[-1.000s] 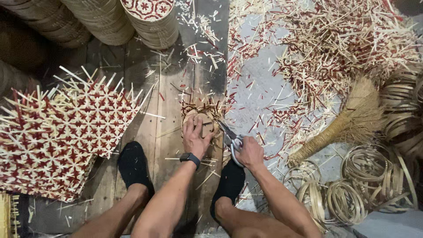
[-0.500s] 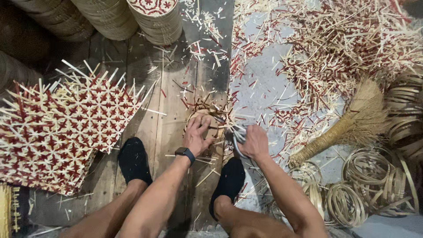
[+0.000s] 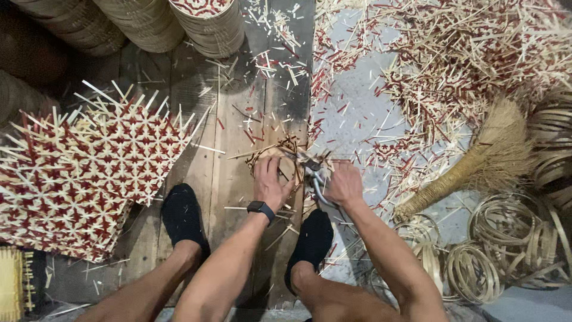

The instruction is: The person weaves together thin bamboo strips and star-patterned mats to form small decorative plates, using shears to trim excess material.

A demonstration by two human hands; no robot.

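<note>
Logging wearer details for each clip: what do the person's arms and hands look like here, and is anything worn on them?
Both forearms are bare, with no sleeves in view. The left hand has a black watch with a dark square face on its wrist. The right hand wears nothing; no gloves or rings show on either.

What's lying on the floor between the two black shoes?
Head view: between the left shoe and right shoe, bare wooden planks with a few loose cut strips.

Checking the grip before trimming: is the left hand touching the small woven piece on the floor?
Touching. The head view shows the left hand pressed flat on the small woven piece, its fingers spread over the weave, with no gap.
</note>
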